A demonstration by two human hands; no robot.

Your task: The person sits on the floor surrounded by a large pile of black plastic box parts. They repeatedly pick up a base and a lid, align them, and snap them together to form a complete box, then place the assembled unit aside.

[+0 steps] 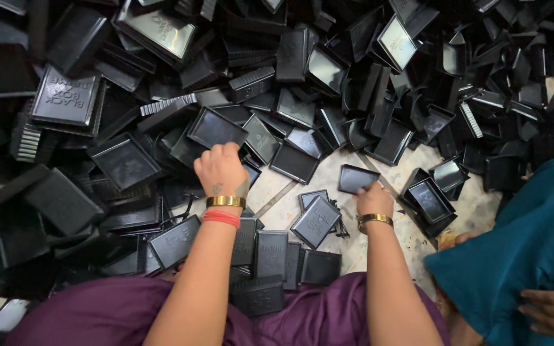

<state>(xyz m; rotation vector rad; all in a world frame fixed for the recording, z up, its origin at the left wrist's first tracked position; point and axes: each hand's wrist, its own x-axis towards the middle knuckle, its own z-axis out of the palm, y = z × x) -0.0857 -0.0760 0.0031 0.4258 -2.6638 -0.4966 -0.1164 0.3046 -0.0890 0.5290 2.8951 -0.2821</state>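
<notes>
The left hand (221, 170) is curled closed over black plastic trays (213, 128) in the heap on the floor (328, 173), while the right hand (373, 200) pinches one small black tray (356, 178) lying on the floor.

Soft overhead light glares off glossy black trays (161, 32); edges fall dark, focus sharp throughout.

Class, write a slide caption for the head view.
Left hand and right hand reach into black plastic trays heaped on a speckled floor.
</notes>
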